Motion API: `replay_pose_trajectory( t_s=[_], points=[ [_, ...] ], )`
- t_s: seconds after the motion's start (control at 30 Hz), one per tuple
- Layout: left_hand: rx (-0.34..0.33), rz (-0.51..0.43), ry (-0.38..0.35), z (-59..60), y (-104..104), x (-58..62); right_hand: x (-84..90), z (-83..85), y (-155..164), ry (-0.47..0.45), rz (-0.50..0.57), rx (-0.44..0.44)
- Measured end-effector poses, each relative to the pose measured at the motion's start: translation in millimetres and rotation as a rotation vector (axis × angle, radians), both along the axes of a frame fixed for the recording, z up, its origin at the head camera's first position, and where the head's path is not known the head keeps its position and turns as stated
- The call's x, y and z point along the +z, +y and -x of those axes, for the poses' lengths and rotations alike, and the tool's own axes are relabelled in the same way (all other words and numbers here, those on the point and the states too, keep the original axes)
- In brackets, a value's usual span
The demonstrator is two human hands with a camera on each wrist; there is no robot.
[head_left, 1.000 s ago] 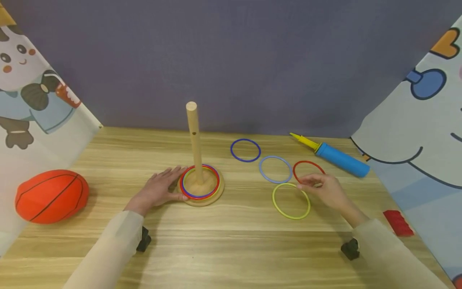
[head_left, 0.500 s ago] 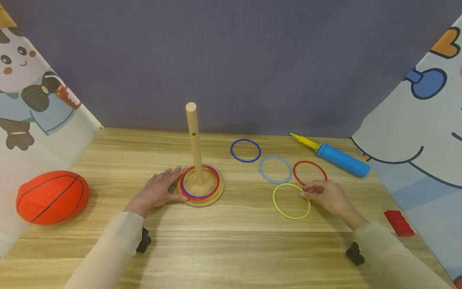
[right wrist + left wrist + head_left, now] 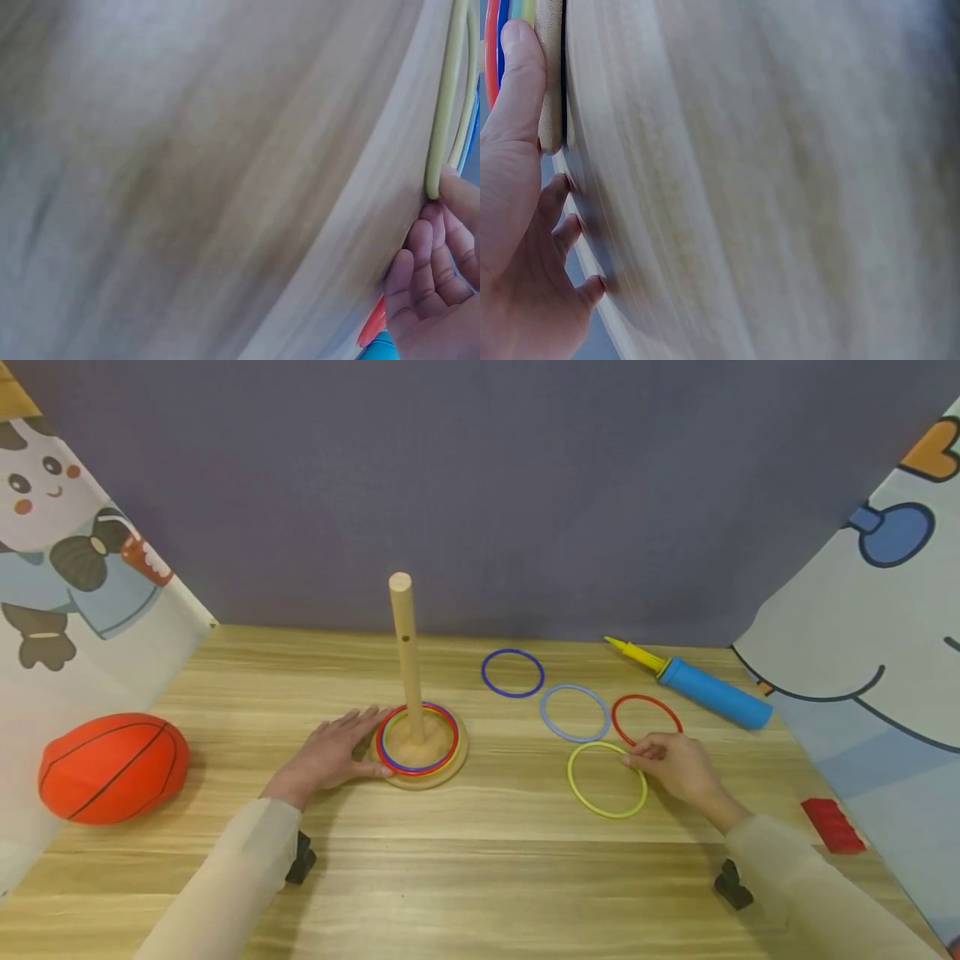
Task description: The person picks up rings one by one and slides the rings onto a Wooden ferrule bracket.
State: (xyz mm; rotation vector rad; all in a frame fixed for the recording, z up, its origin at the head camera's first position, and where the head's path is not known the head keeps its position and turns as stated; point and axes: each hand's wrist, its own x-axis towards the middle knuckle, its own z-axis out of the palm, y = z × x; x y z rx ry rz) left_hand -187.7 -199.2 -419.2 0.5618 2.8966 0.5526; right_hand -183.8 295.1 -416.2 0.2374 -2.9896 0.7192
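Observation:
A wooden peg (image 3: 408, 664) rises from a round wooden base (image 3: 422, 784), with several coloured rings stacked around its foot, a red one on top. My left hand (image 3: 326, 758) rests against the base's left side, fingers extended. In the left wrist view its thumb (image 3: 521, 82) presses the ring edges, and the other fingertips touch the table. Further right, my right hand (image 3: 678, 768) pinches the right edge of a yellow-green ring (image 3: 615, 816) between thumb and fingers. That ring (image 3: 444, 105) stands close over the wood in the right wrist view.
Beyond the yellow-green ring lie a dark blue ring (image 3: 513, 696), a light blue ring (image 3: 577, 740) and a red ring (image 3: 639, 697). A blue pump (image 3: 716, 692) lies at the back right, a red block (image 3: 832, 825) near the right edge. An orange basketball (image 3: 114, 768) sits far left.
My right hand has shifted slightly right along the yellow-green ring's edge, its fingers closing in there. The left hand has kept its place at the base.

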Motion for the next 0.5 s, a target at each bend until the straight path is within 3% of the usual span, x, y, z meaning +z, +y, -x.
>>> replay_pose_trajectory(
  t_s=[0.23,0.5],
  points=[
    [-0.009,-0.002,0.003,0.0,0.0,0.3,1.3,-0.6,-1.1,0.012,-0.017,0.004],
    [-0.006,0.004,0.002,0.1,-0.5,0.6,6.1,3.6,0.4,0.035,0.035,0.054]
  ],
)
